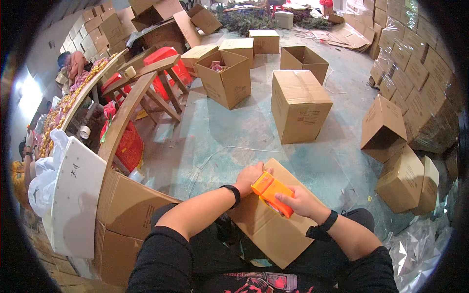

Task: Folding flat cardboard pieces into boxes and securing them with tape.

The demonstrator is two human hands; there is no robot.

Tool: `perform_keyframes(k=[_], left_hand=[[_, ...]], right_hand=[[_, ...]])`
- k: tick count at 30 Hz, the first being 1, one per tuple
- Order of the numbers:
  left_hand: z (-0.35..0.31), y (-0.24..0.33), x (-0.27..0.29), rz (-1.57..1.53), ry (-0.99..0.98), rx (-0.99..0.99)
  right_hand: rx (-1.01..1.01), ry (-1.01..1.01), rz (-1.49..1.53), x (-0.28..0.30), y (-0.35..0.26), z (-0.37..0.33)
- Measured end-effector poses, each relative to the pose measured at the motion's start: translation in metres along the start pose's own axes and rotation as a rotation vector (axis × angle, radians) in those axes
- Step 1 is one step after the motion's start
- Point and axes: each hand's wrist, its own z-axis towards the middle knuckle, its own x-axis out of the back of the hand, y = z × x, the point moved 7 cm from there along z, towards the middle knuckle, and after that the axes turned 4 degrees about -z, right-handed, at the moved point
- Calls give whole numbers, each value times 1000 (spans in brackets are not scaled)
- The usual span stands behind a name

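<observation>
A closed cardboard box [281, 241] stands on the floor between my legs, set at a slant. My right hand [304, 201] is wrapped round an orange tape dispenser [271, 189], with the thumb along its upper side. The dispenser is tilted over the top of the box, its front end close to my left hand [250, 178]. That hand lies with curled fingers at the box's far left edge. Its fingertips are partly hidden, so any bit of tape there cannot be made out.
Ahead stand a sealed carton [302, 105], an open one [305, 59] and a carton with reddish items [224, 80]. Wrapped carton stacks [415, 63] rise on the right, with more boxes [400, 178] beneath. A wooden-edged table [124, 127] and white panel [78, 195] line the left.
</observation>
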Motion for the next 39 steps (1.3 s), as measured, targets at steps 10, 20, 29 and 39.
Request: perform_keyframes(k=[10, 20, 29, 39], left_hand=[[3, 0, 2, -11, -23, 48], [-53, 15, 65, -854, -430, 306], [-57, -11, 54, -1050, -711, 424], [-50, -14, 46, -1086, -548, 451]], right_hand=[[-8, -5, -7, -1, -1, -2], [27, 55, -98, -1, -7, -2], [69, 99, -256, -9, -17, 2], [32, 131, -258, -12, -21, -2]])
